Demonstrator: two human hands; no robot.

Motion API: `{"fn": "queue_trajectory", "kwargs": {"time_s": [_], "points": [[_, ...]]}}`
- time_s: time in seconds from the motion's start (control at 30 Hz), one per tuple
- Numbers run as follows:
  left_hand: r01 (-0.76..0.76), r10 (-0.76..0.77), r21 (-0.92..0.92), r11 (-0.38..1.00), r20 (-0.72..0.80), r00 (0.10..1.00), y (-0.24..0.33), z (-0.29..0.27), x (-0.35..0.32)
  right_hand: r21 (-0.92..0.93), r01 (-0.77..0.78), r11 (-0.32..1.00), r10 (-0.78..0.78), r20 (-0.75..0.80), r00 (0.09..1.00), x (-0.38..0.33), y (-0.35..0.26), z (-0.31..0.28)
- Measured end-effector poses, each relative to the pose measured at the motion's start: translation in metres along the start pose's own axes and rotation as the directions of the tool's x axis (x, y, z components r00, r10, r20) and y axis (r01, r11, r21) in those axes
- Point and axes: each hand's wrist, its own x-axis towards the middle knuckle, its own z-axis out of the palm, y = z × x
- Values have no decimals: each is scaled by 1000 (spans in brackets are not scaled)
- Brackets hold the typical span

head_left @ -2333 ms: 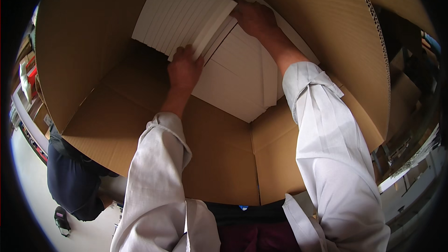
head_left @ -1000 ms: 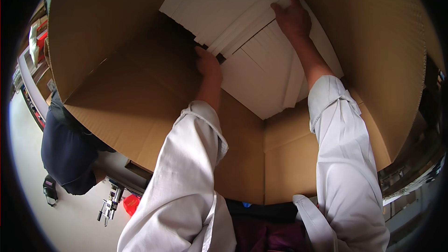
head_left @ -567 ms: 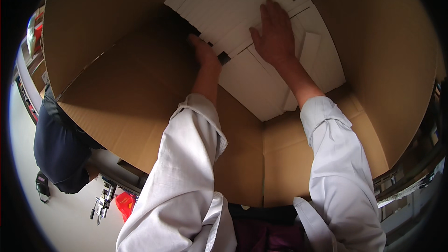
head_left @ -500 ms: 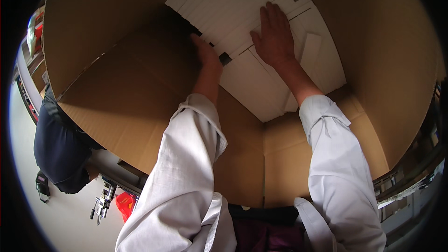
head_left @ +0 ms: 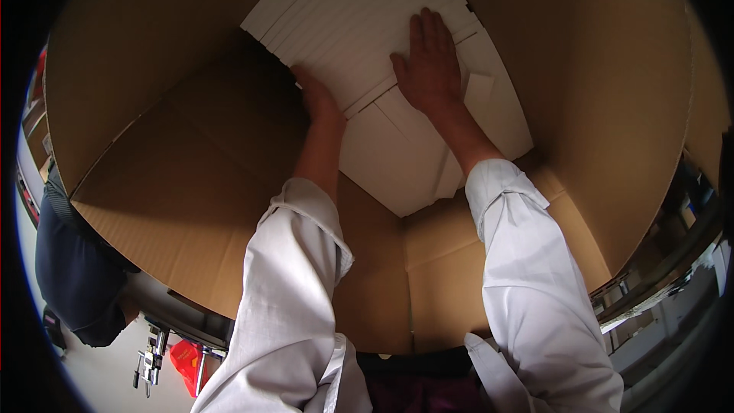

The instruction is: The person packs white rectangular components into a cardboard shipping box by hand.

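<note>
Inside a deep cardboard box lies a stack of flat white folded cartons (head_left: pixel 336 30), their layered edges forming a row of ridges. My right hand (head_left: pixel 430 65) rests flat on top of them with its fingers stretched out and the thumb apart. Against the left side of the stack is my left hand (head_left: pixel 319 99), its fingers straight along the carton edges, the far fingers partly hidden. Neither hand grips anything. Nearer to me, a smooth white carton panel (head_left: pixel 397 153) with a narrow raised flap covers the lower part of the stack.
Tall brown walls of the cardboard box (head_left: pixel 191 206) surround both arms, with a dark gap left of the stack. Outside at left are a person in dark clothing (head_left: pixel 73 260), a metal fixture (head_left: pixel 151 359) and a red object (head_left: pixel 187 363). Shelving shows at the right rim.
The view has shifted, so box and hands sit further left. The dark notch beside my left hand no longer shows, and the notch at the stack's right edge looks smaller. Both hands stay on the cartons.
</note>
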Motion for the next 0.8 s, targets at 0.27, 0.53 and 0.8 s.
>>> {"fn": "queue_trajectory", "kwargs": {"time_s": [0.27,0.53,0.8], "points": [[-263,263,1,965,-57,963,-19,-52,82,113,6,994,-6,-7,1000,7,-20,-1],[-182,191,87,979,-113,975,41,-7,-13,137,27,990,-21,-47,999,14,-30,2],[-315,328,123,941,-108,938,28,-20,11,73,21,997,-18,-44,999,19,-30,-1]]}}
